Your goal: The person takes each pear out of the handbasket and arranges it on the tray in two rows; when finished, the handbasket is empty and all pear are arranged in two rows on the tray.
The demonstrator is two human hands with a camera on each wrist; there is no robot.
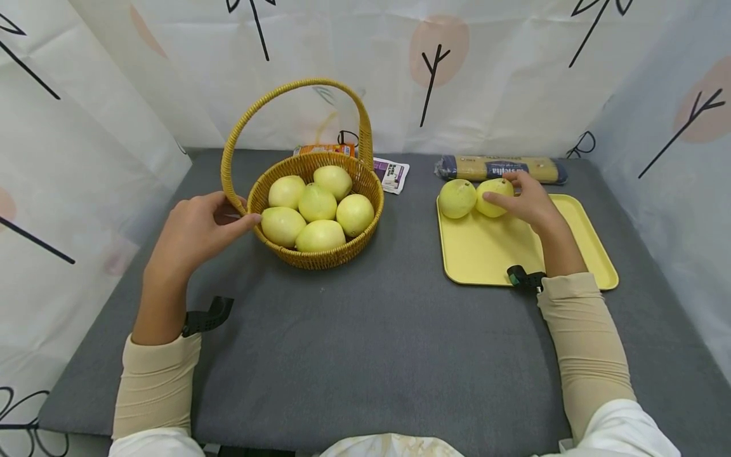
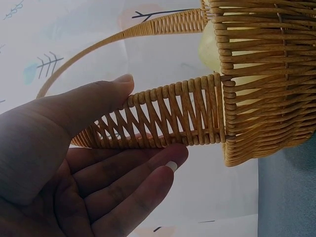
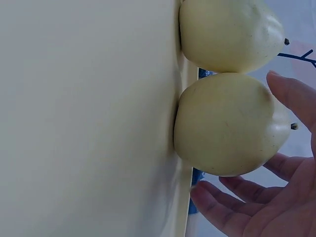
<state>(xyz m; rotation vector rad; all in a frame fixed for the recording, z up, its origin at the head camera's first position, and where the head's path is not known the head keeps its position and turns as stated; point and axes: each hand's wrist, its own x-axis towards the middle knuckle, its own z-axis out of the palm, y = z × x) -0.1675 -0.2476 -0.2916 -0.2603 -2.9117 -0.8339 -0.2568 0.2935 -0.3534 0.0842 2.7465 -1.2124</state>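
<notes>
In the head view, a yellow wicker basket (image 1: 320,259) with a tall arched handle (image 1: 231,149) stands at centre left, with several pale yellow-green pears (image 1: 317,202) inside. My left hand (image 1: 197,230) holds the handle near its base; the left wrist view puts the thumb on one side of the wicker and the fingers on the other. Two pears stand side by side on a yellow tray (image 1: 485,254). Around the right-hand pear (image 3: 229,123) my right hand (image 1: 528,202) has its fingers spread, some visibly apart from the fruit.
Behind the tray lies a long yellow and blue packet (image 1: 502,169). An orange packet (image 1: 324,150) and a purple and white packet (image 1: 391,174) sit behind the basket. Printed white cloth (image 1: 514,82) hangs around the grey table (image 1: 365,355).
</notes>
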